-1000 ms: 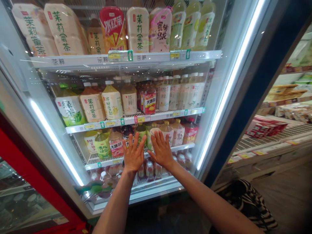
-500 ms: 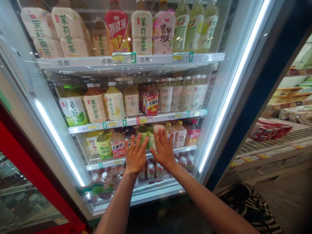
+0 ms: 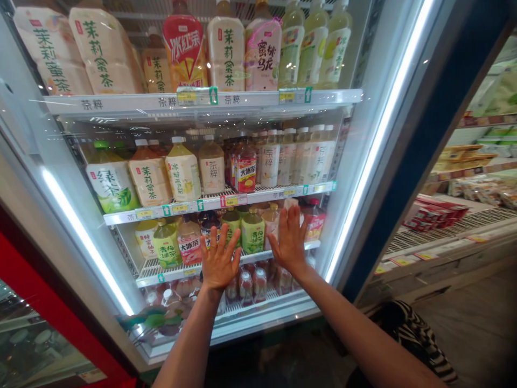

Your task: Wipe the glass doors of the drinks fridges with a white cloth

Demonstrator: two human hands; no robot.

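My left hand (image 3: 218, 261) and my right hand (image 3: 289, 241) are both open, fingers spread, palms flat toward the glass door (image 3: 355, 161) of a drinks fridge. They are level with the third shelf (image 3: 169, 270) of tea bottles. A green-labelled bottle (image 3: 252, 232) shows between the two hands. Neither hand holds anything. Behind the left hand stand a red-labelled bottle (image 3: 189, 244) and other bottles, partly hidden.
Higher shelves carry large tea bottles (image 3: 182, 171) and price tags (image 3: 228, 201). The dark door frame (image 3: 420, 145) runs down the right. A red cabinet edge (image 3: 48, 307) is at the left. An open chiller with packets (image 3: 440, 210) lies at the right. Striped clothing (image 3: 407, 334) shows below.
My right hand has slid to the right, away from the left hand, uncovering the green-labelled bottle between them. The left hand has stayed about where it was.
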